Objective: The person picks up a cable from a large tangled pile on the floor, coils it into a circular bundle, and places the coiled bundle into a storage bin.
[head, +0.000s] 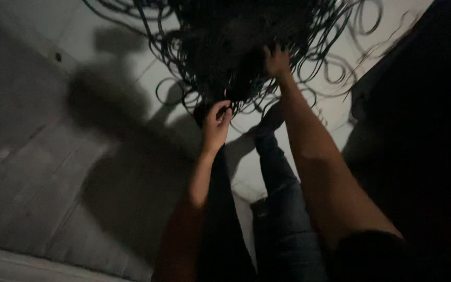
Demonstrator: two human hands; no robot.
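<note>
Cables [225, 47], thin and dark, lie in one dense tangled heap at the far middle of the pale floor [335, 109], with loose loops straying out to the right. Near me I see dark trousered legs [283, 209] between my arms, a grey panelled surface [43, 172] to the left, and deep shadow on the right hiding whatever is there. My left hand [216, 125] pinches a strand at the heap's near edge, fingers curled narrow; my right hand [276, 60] reaches farther in, fingers bent into the tangle, grip unclear.
</note>
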